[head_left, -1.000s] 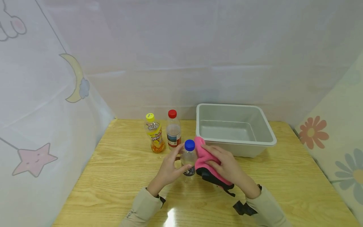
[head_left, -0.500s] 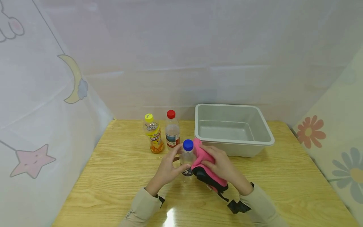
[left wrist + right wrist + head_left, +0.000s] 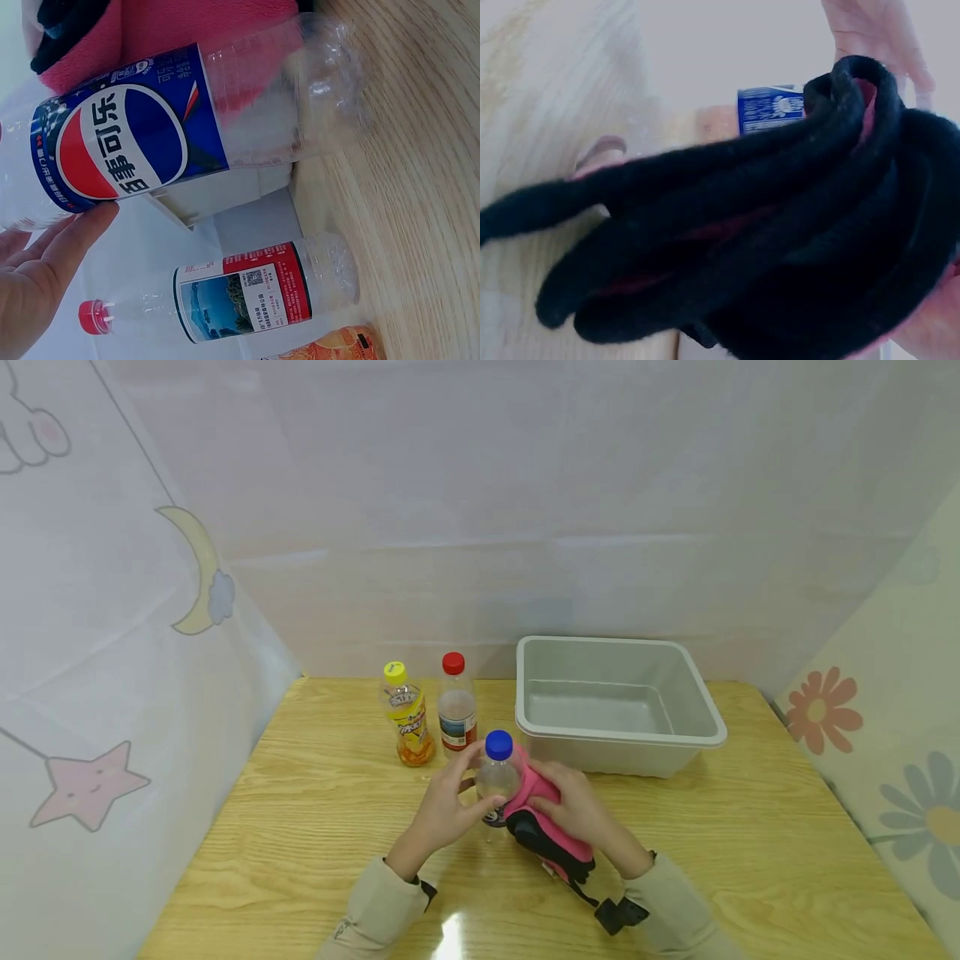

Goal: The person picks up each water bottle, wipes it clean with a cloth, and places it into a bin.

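From the head view, we've got both hands close together around the middle of the table (image 3: 300,827). Our left hand (image 3: 450,806) is clamped round the blue-capped bottle (image 3: 497,781), thumb across the front, fingers at the far side. Our right hand (image 3: 576,806) grips the pink-and-black cloth (image 3: 551,839), thumb and fingers apart but curled onto it, with the cloth right up against the bottle's right side. The yellow-capped bottle (image 3: 411,727) and red-capped bottle (image 3: 457,718) stand side by side toward the back edge, the red one just behind our left fingertips. The grey tub (image 3: 622,753) sits along the back edge, right of centre, with its front left corner just past the cloth, so it's tight there. Way more room on the left: a broad stretch of wood runs from our left arm to the left edge, and another strip lies between the tub and the right edge.

In the left wrist view, everything's sideways. Our fingers sit together, with one tip on the blue label (image 3: 127,139), and pink fabric is behind the clear plastic. We can't tell if the base touches the wood.

In the right wrist view, dark folds cover most of it, with a bit of the label peeking out. Our right fingers are mostly hidden there.
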The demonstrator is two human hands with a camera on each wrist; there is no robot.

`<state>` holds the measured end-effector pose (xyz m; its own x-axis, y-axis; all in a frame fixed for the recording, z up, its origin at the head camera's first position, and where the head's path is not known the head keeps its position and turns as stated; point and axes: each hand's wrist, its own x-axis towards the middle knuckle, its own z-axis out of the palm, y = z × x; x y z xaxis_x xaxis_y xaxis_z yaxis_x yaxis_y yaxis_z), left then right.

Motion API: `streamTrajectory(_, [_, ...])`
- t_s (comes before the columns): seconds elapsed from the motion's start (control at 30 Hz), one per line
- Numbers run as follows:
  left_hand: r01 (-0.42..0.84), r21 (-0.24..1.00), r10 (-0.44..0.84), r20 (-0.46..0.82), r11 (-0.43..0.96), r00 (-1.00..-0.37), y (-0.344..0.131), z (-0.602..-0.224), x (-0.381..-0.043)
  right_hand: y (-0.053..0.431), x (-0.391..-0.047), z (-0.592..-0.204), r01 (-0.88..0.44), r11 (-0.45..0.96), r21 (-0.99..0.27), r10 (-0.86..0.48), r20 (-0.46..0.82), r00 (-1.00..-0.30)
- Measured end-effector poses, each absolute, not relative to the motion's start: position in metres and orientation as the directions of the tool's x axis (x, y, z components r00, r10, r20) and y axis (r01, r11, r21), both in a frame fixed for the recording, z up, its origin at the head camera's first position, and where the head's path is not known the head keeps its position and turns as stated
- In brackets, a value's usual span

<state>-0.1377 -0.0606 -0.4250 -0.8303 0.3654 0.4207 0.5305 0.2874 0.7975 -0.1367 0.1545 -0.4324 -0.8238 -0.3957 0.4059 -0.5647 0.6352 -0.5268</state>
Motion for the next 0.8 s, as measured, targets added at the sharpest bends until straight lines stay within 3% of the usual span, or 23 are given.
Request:
streamTrajectory(0.23, [0.541,0.775,0.359,0.428,0.326,-0.829,-0.057,-0.426,-0.136,0.154,-0.136,-0.443,-0.564,0.624,-0.541,-0.414,0.382,-0.826])
streamTrajectory(0.47, [0.505,0.776,0.298,0.414,0.378,-0.86,-0.051,-0.428,-0.134,0.157,-0.137,-0.448,-0.618,0.561,-0.551,-0.392,0.48,-0.785])
streamTrajectory(0.63, [0.484,0.796,0.271,0.407,0.363,-0.873,-0.05,-0.427,-0.134,0.16,-0.135,-0.442,-0.574,0.59,-0.568,-0.374,0.438,-0.818])
streamTrajectory(0.8, [0.481,0.802,0.261,0.409,0.355,-0.874,-0.051,-0.427,-0.134,0.165,-0.134,-0.43,-0.602,0.599,-0.529,-0.377,0.477,-0.794])
